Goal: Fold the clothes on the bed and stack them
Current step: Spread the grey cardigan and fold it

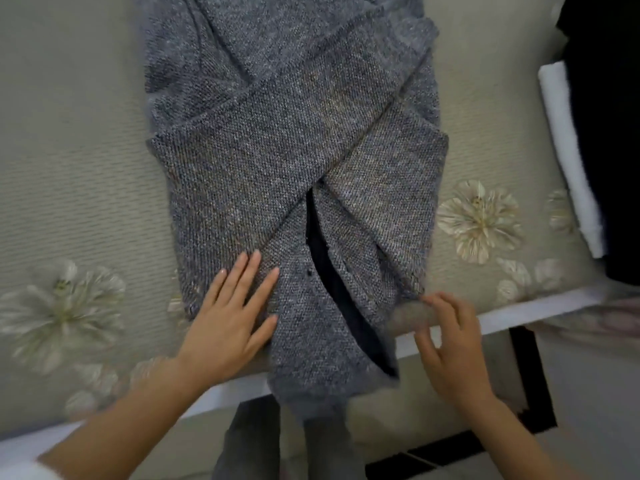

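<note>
- Grey cardigan (277, 150) lies lengthwise on the bed (76, 168), its near end hanging over the edge.
- Left hand (225, 320) rests flat, fingers straight, on its near left part.
- Right hand (450, 348), blurred, curls at a cuff (408, 315); whether it grips, I cannot tell.
- Sleeves (311, 109) cross over the middle.
- Far right, a black garment (606, 133) lies beside a folded white cloth (568, 150).

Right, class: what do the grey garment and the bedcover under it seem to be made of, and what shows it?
Grey garment: coarse marled knit, perhaps wool or a blend, matte; stitches and flecked yarn show. Bedcover: ribbed beige woven cloth, flower motifs faintly shiny; fibre unclear.
</note>
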`<state>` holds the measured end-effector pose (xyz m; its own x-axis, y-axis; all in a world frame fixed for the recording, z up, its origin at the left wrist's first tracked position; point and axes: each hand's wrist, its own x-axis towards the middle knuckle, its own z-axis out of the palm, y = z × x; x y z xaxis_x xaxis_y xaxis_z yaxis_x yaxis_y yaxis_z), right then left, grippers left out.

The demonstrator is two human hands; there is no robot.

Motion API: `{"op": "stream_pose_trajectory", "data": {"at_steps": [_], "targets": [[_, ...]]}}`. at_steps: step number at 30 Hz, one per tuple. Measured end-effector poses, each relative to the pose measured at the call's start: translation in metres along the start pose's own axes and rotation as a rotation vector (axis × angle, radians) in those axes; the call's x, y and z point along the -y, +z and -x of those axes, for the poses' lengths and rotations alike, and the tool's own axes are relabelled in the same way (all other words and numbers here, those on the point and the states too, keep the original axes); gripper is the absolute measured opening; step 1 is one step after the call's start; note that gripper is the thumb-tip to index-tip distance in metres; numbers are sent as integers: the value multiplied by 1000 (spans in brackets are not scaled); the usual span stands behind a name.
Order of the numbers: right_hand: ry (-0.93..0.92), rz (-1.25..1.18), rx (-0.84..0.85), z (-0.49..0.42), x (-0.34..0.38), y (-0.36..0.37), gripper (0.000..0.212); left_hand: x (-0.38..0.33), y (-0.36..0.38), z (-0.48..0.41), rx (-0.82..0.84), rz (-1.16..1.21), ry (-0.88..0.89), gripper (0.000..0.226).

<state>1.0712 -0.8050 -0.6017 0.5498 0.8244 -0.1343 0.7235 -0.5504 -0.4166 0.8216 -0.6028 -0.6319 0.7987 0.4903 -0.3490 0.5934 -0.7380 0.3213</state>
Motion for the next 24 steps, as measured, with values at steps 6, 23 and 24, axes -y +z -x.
{"op": "stream_pose_trajectory", "data": {"at_steps": [6,23,24], "targets": [[607,-418,466,48,-24,39,43,-23,33,51,76,-65,115,101],[428,-1038,692,-97,24,-131,35,-52,-37,8,-197,802,-275,13],[510,-1301,503,-117,33,-135,27,-50,-46,-2,-296,902,-373,23]]}}
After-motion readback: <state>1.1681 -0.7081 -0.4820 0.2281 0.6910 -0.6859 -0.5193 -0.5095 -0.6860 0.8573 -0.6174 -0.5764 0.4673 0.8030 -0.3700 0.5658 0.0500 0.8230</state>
